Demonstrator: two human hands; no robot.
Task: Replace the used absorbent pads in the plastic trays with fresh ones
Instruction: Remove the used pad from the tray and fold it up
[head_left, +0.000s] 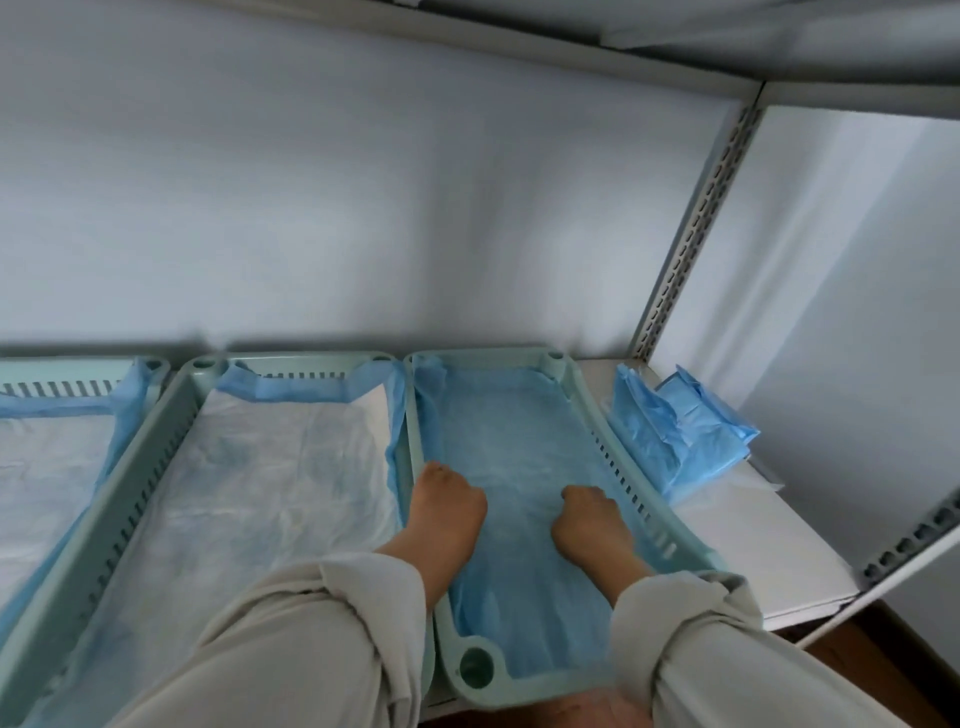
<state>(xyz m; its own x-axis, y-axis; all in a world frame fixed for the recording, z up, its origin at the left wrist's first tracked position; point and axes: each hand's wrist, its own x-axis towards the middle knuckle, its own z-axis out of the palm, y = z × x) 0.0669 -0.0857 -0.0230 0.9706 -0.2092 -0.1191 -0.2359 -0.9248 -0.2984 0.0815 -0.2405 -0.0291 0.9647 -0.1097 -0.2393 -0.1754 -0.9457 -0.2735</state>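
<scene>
A blue absorbent pad lines the rightmost pale-green plastic tray on the shelf. The left hand and right hand press on it with curled fingers; whether they pinch it cannot be told. A white-faced pad lies in the neighbouring tray; folded blue pads sit right.

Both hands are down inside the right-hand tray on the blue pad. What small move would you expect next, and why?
Probably a sweep of both hands toward the far end of the tray, pressing the blue pad flat. The left hand and right hand rest on its near half, while at the far left corner the pad's edge rides up over the rim. The fingers are mostly hidden.
</scene>
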